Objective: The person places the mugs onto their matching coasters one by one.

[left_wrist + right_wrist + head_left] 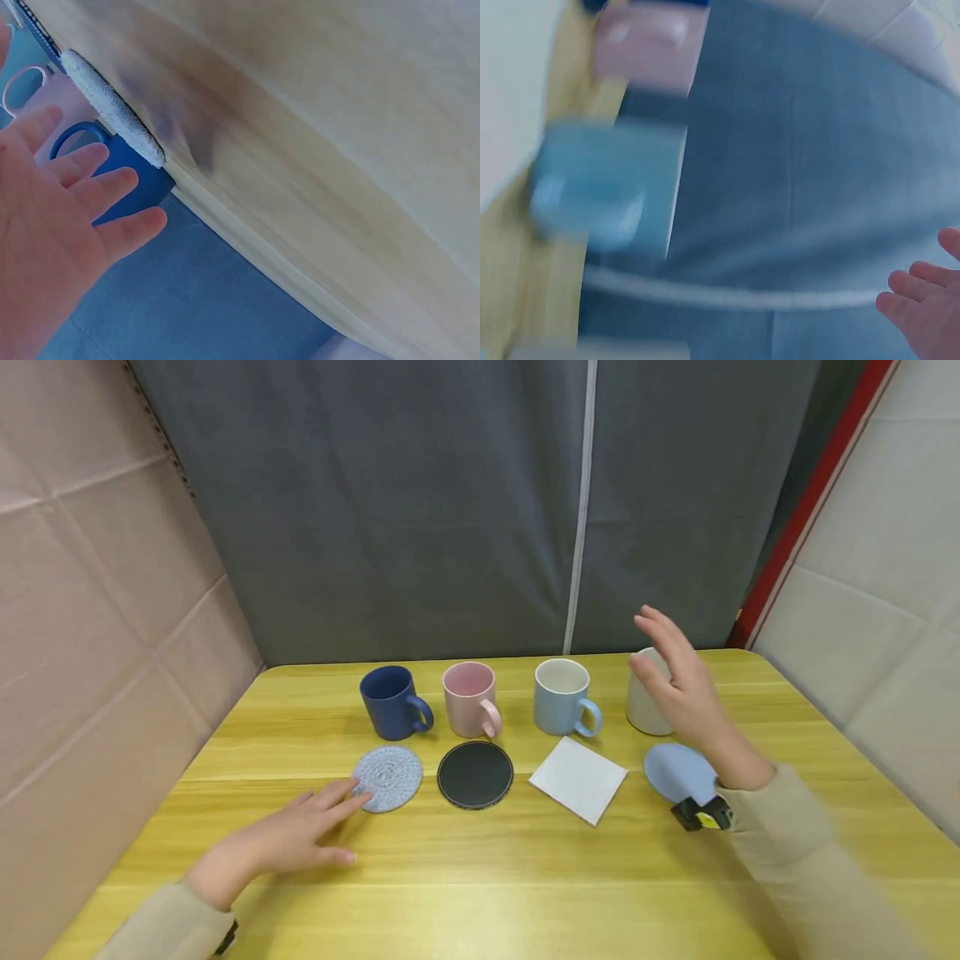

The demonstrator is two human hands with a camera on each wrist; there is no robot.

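Observation:
My left hand (292,835) hovers palm down at the near left, fingers spread, its fingertips over the edge of the grey-blue woven round coaster (390,779); contact cannot be told. In the left wrist view the hand (52,225) holds nothing, and the woven coaster (112,105) shows beyond the fingers with the dark blue mug (139,176). My right hand (686,697) is raised with fingers extended, in front of the white mug (645,706) and partly covering it. Below its wrist lies a light blue round coaster (678,772). The right wrist view shows that hand (930,304) empty.
Along the back stand a dark blue mug (388,706), a pink mug (467,697) and a light blue mug (558,697). A black round coaster (476,775) and a white square coaster (578,780) lie in front. A grey curtain (420,510) hangs behind the wooden table (420,902).

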